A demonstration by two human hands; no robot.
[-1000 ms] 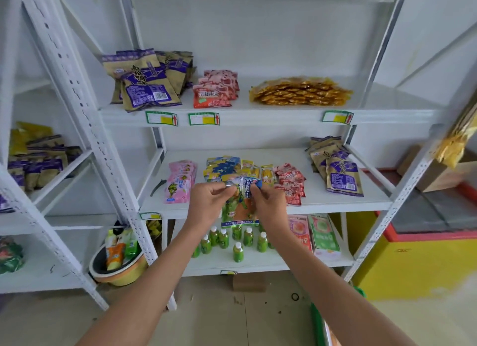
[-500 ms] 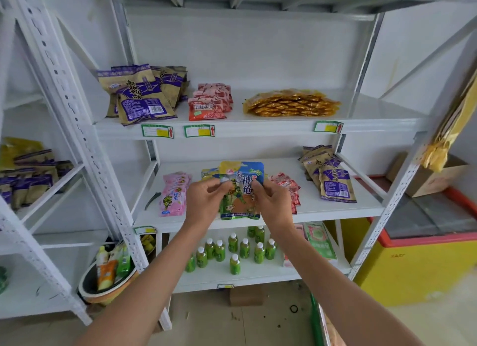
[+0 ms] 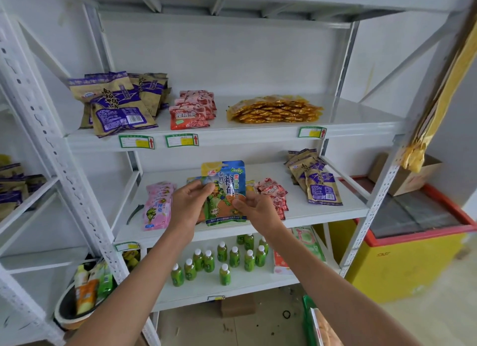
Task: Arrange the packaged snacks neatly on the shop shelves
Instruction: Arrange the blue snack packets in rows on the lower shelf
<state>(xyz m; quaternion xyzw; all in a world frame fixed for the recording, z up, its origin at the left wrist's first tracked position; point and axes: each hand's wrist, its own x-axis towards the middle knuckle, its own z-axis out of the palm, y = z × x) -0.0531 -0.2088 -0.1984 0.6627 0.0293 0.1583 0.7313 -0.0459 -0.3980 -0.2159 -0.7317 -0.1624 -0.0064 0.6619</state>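
Pinching the blue-and-green snack pouch (image 3: 224, 191) by its two side edges, the left hand (image 3: 189, 206) and the right hand (image 3: 254, 208) hold it upright and facing the person, printed front out, just in front of the middle shelf (image 3: 322, 216) near its front edge; a two-sided hold like this probably keeps the soft pack flat and square so it can be set down in line. Behind the pouch, a few blue and yellow packs of what looks like the same kind peek out on the middle shelf, so this is likely its own stack. Just to the left lies the row of pink pouches (image 3: 157, 206), and just to the right the red-and-white packets (image 3: 273, 194); the gap between them is narrow, so the pack would need to go in straight. Toward the right end of that shelf the brown-and-purple bags (image 3: 316, 182) lean near the right upright, with bare shelf between them and the red packets. On the upper shelf (image 3: 361, 129) sit more brown-and-purple bags (image 3: 121, 103) at the left, red packets (image 3: 192, 109) in the middle and gold wrapped snacks (image 3: 275, 109), with open room at the right end. Green bottles (image 3: 222, 259) stand on the lower shelf, below the forearms.
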